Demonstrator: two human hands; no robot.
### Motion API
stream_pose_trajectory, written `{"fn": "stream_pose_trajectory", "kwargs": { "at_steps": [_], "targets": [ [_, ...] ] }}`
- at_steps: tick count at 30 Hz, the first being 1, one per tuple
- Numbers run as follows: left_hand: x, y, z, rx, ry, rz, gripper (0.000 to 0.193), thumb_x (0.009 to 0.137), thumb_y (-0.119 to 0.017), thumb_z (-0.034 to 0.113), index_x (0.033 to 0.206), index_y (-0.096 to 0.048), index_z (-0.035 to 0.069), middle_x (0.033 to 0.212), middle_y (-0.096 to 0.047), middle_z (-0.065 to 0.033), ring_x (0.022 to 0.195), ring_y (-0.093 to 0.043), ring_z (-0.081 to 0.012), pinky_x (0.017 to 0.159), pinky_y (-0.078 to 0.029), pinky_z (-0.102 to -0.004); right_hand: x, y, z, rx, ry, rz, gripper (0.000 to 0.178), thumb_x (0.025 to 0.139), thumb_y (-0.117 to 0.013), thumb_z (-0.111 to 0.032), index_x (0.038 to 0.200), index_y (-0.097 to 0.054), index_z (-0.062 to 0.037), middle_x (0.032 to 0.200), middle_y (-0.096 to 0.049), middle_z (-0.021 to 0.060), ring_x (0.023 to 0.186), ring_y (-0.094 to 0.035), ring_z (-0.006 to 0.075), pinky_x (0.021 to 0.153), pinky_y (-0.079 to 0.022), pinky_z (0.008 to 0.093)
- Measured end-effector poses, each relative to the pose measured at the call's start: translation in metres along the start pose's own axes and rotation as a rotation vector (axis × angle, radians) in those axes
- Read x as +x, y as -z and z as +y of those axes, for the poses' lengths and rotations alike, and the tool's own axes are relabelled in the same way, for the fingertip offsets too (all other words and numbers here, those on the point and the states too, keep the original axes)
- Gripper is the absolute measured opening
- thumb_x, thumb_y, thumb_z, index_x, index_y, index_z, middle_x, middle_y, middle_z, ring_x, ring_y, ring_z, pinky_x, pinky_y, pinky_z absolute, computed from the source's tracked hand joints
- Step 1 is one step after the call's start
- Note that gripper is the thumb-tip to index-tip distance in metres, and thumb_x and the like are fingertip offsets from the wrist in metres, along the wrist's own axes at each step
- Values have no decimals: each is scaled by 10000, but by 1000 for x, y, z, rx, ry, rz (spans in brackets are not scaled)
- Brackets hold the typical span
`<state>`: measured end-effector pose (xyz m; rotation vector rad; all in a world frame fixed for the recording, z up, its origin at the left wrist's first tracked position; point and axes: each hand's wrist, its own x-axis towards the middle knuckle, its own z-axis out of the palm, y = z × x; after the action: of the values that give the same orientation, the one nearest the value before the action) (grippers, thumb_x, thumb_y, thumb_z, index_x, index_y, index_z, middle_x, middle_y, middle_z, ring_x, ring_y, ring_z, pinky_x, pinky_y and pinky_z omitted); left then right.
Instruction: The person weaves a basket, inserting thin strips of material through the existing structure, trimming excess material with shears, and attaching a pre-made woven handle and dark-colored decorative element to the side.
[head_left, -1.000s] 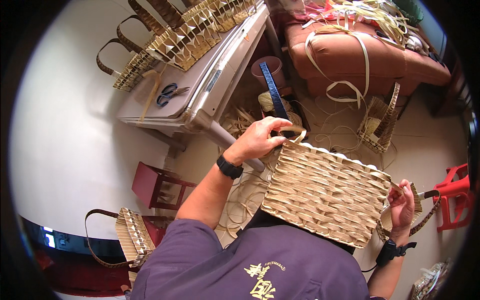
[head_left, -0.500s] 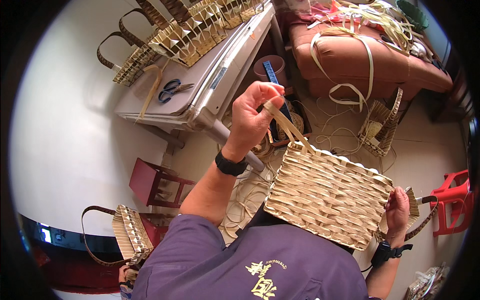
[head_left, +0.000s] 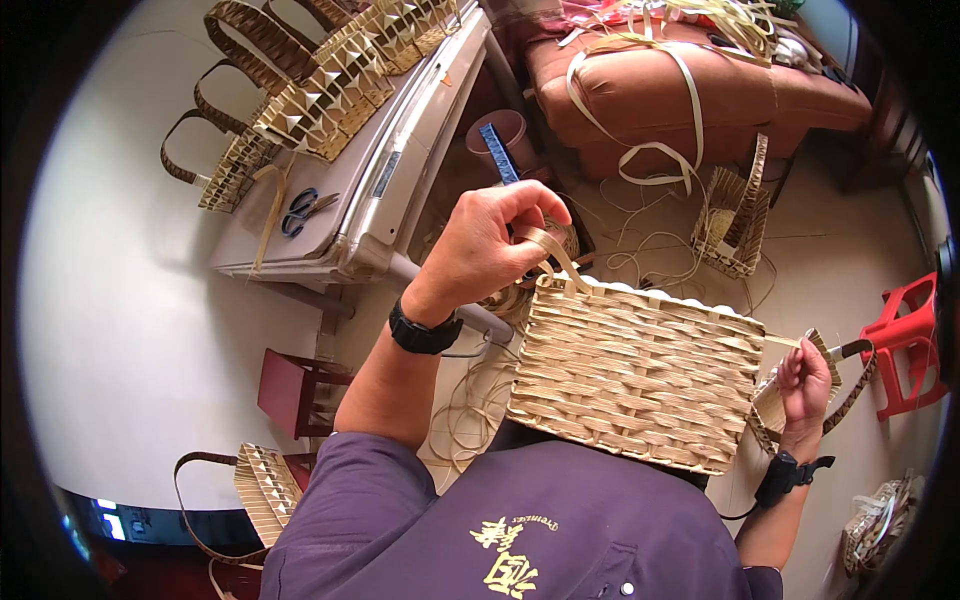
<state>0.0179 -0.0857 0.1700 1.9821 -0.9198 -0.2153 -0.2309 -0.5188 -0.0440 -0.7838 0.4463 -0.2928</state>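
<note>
A woven basket [head_left: 640, 375] of flat straw-coloured strips rests against my lap, its broad woven side facing up. Above its upper left corner, my left hand [head_left: 490, 240] pinches a flat strip [head_left: 562, 258] that loops out of the scalloped rim. Off the basket's right side, my right hand [head_left: 806, 378] is closed with its fingers curled, and a thin strip [head_left: 782, 340] runs from the upper right corner to its fingertips. The basket's inside is hidden from view.
Finished handled baskets [head_left: 320, 100] and scissors [head_left: 305, 210] lie on the table at upper left. Loose strips drape over a brown-orange sofa [head_left: 680, 100]. Another small basket [head_left: 730, 225], loose cords and a red plastic stool [head_left: 905, 350] are on the floor, right. A dark red stool [head_left: 290, 392] stands left.
My right hand has moved off the basket's edge to the right, with a strip now stretched to it. My left hand has come lower, and its strip now curves in a loop.
</note>
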Motion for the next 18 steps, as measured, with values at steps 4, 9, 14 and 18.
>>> {"fn": "stream_pose_trajectory", "kwargs": {
  "at_steps": [4,9,14,18],
  "targets": [
    [2,-14,-8,241,-17,-56,192,843,-669,-31,1025,-723,-1,752,-631,13,702,-558,-32,648,-477,-220,-5,56,-29,103,54,101,315,1100,-571,-216,815,-574,-81,666,-476,2,509,-376,105,487,-311,268],
    [1,-38,-35,455,-168,-180,175,822,-725,38,997,-731,26,751,-669,-82,655,-649,-200,648,-534,-325,-26,129,-96,138,227,256,307,1101,-576,-215,825,-568,-82,678,-467,-1,517,-367,102,491,-304,266],
    [0,-49,-48,448,-261,-270,167,851,-730,31,1018,-732,35,956,-737,-124,771,-741,-273,711,-581,-363,-44,181,-144,128,332,385,299,1102,-581,-214,834,-563,-83,689,-457,-4,525,-358,98,496,-297,264],
    [-4,-52,-49,197,-42,-221,241,859,-711,-71,1080,-730,25,1155,-745,-132,847,-766,-190,758,-598,-306,-46,204,-159,118,349,445,293,1104,-585,-213,842,-558,-84,698,-450,-6,531,-350,95,499,-291,262]
  ]
}}
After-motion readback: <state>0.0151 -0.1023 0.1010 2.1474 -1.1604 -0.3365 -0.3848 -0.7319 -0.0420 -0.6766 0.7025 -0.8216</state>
